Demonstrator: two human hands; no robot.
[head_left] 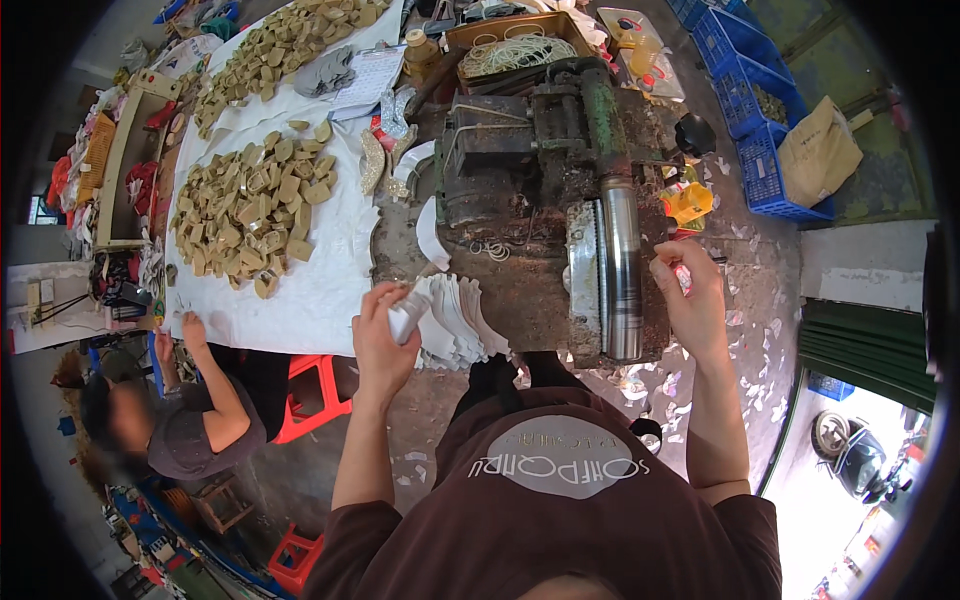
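My left hand (pixel 385 335) is closed on a small white piece (pixel 405 316) of sheet material, beside a fanned stack of white curved cut pieces (pixel 455 318) on the table's front edge. My right hand (pixel 694 300) hovers just right of the machine's shiny metal roller (pixel 622 270), thumb and fingers curled together. Whatever it may hold cannot be made out; something pink and white shows between the fingers. The roller belongs to a greasy dark machine (pixel 490 150) with a green casting. A single white curved piece (pixel 430 235) lies left of the machine.
Heaps of olive-beige blocks (pixel 255 205) cover a white sheet (pixel 340 290) on the left. A co-worker (pixel 205 410) sits there near a red stool (pixel 315 400). A box of cords (pixel 520 52) stands behind the machine. Blue crates (pixel 745 95) line the right; scraps litter the floor.
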